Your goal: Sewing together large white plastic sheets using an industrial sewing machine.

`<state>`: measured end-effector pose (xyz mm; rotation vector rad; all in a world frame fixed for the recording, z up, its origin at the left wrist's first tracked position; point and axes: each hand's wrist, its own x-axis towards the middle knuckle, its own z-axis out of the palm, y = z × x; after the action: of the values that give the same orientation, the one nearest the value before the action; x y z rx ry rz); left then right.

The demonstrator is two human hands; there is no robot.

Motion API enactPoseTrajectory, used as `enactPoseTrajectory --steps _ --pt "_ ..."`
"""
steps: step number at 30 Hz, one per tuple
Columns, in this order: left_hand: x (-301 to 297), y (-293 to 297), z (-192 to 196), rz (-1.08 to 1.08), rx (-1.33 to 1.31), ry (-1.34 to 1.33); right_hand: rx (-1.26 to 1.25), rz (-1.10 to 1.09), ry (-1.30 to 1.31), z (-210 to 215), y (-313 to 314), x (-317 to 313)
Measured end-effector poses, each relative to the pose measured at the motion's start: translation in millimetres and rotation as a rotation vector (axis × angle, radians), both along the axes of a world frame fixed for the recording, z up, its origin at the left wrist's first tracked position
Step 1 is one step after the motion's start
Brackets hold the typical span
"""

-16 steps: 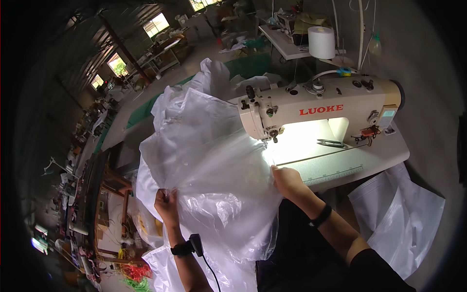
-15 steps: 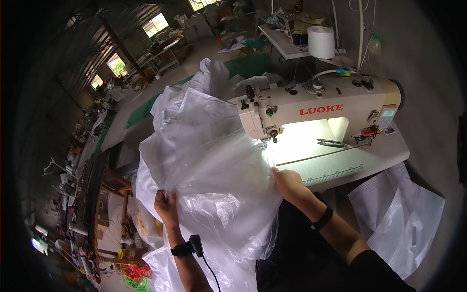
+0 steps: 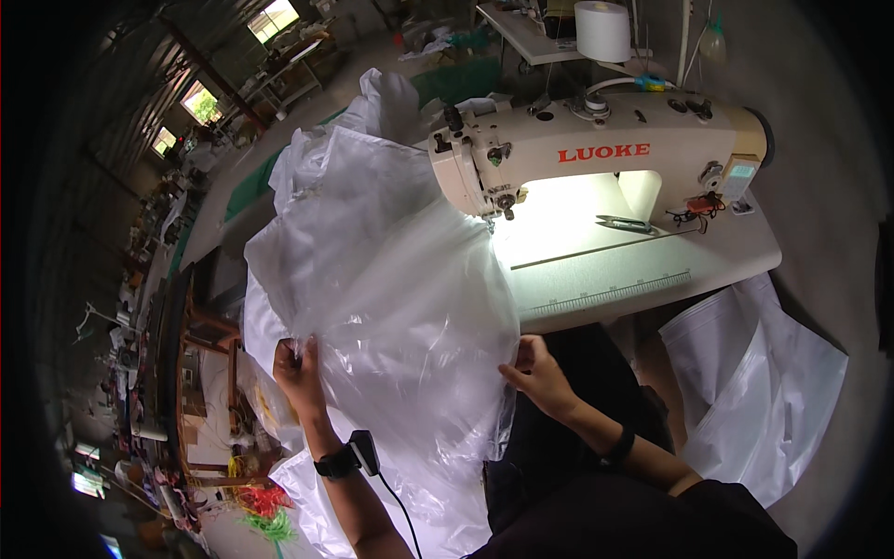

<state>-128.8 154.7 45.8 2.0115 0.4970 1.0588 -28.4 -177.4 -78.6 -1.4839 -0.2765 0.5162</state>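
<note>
A large, crumpled sheet of white translucent plastic (image 3: 400, 307) spreads from the needle end of a sewing machine (image 3: 521, 163) down over my lap. My left hand (image 3: 300, 377) is closed on the sheet's left side, bunching it. At the right edge, nearer my body than the machine bed, my right hand (image 3: 542, 380) pinches the plastic between thumb and fingers. The sheet's far part runs up left of the machine head, its edge lying by the lit needle area. Each wrist wears a dark band.
Thread snips (image 3: 624, 224) lie on the lit machine bed (image 3: 643, 270). A white thread cone (image 3: 602, 31) stands behind the machine. Another white sheet (image 3: 759, 391) hangs at the right. Wooden framing (image 3: 209, 326) and red and green strands (image 3: 265, 508) are at the left.
My right hand has slid from beside the needle area toward my body along the plastic's right edge. My left hand keeps its grip. The whole view has shifted, moving the machine higher in the picture.
</note>
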Motion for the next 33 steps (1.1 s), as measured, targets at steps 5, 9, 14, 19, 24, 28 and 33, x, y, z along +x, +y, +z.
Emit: enactPoseTrajectory --steps 5,9,14,19,24,28,33 --pt "-3 4 9 -0.056 -0.007 0.043 0.268 0.286 0.328 4 -11 -10" --pt "9 15 9 -0.071 0.099 0.081 0.302 0.208 0.329 7 -72 -3" --pt "13 14 -1 -0.031 0.050 0.087 -0.062 0.235 0.132 9 -80 -7" --pt "-8 3 0 -0.011 -0.015 0.104 -0.548 -0.041 -0.581 31 -41 4" --pt "-7 -1 12 -0.060 0.015 0.057 -1.002 0.118 -0.921 42 -31 16" --pt "4 6 21 0.025 0.065 0.078 -1.051 0.055 -1.008 38 -30 14" --pt "11 12 22 -0.068 0.019 -0.022 -1.006 -0.038 -1.025 36 -23 11"
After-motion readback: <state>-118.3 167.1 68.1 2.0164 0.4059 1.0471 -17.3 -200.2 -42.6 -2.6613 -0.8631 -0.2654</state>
